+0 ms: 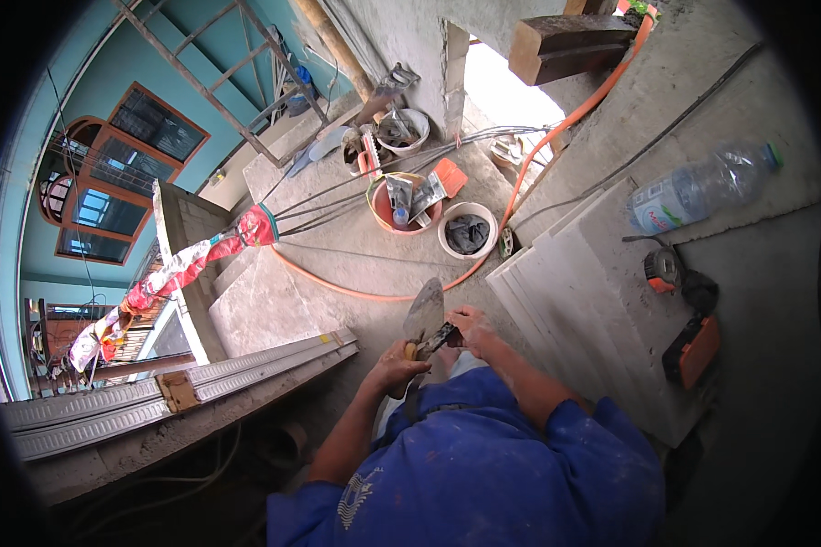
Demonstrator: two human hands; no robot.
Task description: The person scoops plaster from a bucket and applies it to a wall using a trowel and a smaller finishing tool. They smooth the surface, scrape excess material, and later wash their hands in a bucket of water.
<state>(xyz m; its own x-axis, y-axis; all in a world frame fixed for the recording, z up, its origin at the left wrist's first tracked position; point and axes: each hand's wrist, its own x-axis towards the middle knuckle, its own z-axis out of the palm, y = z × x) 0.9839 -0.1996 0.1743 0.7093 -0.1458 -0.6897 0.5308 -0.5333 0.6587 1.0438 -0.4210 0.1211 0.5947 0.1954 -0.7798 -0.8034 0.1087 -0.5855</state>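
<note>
My left hand (400,366) grips the wooden handle of a mason's trowel (425,313), whose mortar-smeared steel blade points up and away from me. My right hand (470,327) is closed on a small dark tool (439,340) laid across the base of the trowel blade, close to the left hand. Both forearms come out of blue sleeves at the lower middle of the head view. Below the hands lies a bare concrete floor (365,264).
A stack of pale tiles (579,301) stands at my right, with a tape measure (663,268), an orange-black power tool (693,351) and a plastic water bottle (702,188) nearby. Ahead are a pink bucket of tools (407,208), a white bucket (466,232) and an orange hose (529,169). Metal rails (182,387) lie left.
</note>
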